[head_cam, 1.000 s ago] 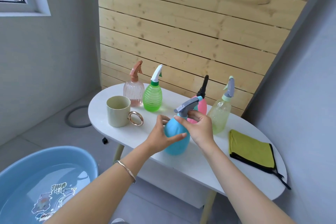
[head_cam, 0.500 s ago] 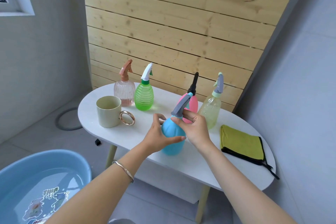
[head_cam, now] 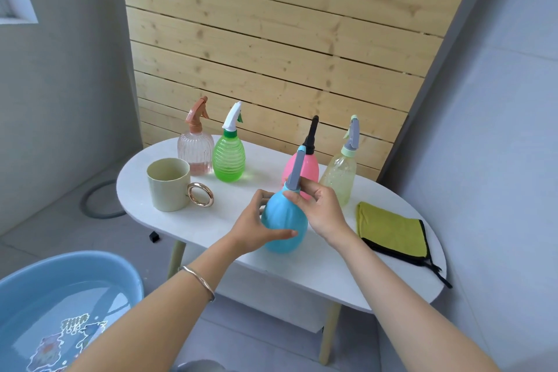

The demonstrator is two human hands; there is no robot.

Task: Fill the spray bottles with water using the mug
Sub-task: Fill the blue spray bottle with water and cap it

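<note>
Bottle (head_cam: 283,220), blue, plain — basin (head_cam: 120,269) sticker (head_cam: 66,344) lettering blurred.

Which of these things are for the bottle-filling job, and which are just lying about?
Job: blue spray bottle, gripped by left hand and right hand; mug; peach bottle; green bottle; pink bottle; yellowish bottle; water basin.
Lying about: yellow cloth.
</note>
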